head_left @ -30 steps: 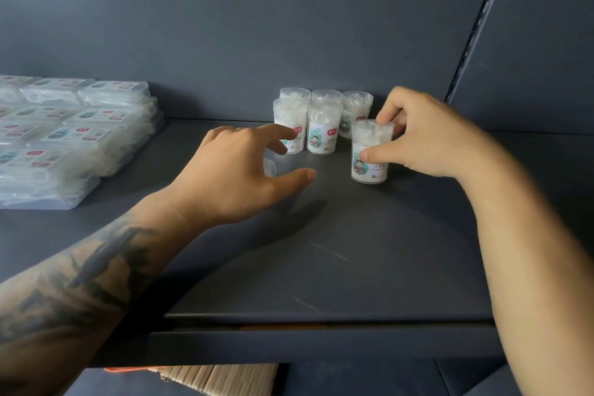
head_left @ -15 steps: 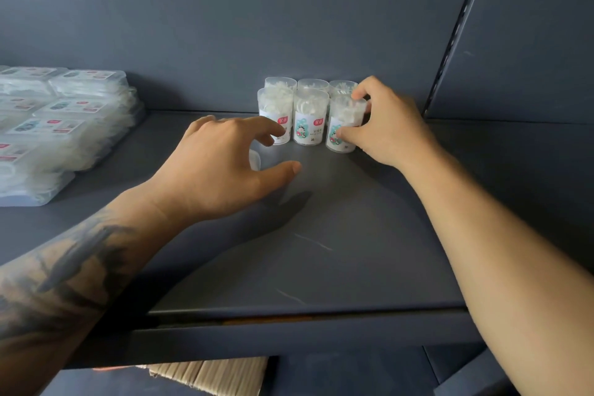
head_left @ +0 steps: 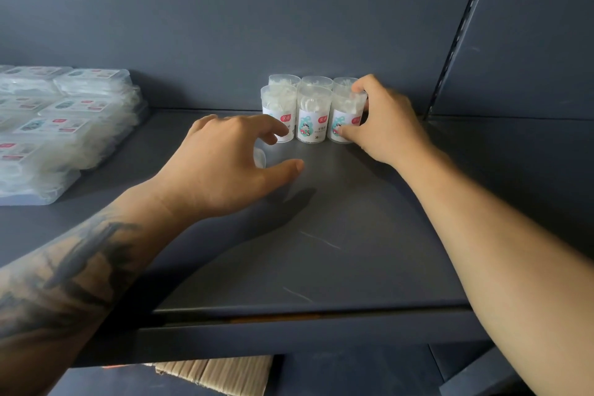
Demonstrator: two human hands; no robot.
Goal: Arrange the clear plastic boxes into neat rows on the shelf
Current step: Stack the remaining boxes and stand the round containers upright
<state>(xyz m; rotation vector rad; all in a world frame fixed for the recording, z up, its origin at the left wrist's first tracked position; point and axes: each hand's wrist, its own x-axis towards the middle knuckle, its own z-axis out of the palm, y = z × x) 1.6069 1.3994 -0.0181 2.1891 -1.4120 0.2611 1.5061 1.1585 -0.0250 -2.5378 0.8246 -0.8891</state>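
Two rows of small clear round boxes with white contents and picture labels stand at the back of the dark shelf (head_left: 321, 251). The back row (head_left: 316, 82) has three, and the front row (head_left: 313, 119) has three. My right hand (head_left: 385, 125) grips the front right box (head_left: 345, 112), thumb low on its label and fingers over its lid, as it stands touching its neighbour. My left hand (head_left: 225, 167) hovers in front of the front left box, curled over another clear box (head_left: 259, 156) that is mostly hidden under my palm.
Stacks of flat clear boxes (head_left: 64, 125) fill the left end of the shelf. A slotted upright rail (head_left: 463, 32) runs up the back wall at the right. Pale bundles (head_left: 218, 373) lie on the level below the shelf's front edge.
My right hand carried its box back from the open shelf and set it into the front row beside the other two. My left hand stayed roughly in place.
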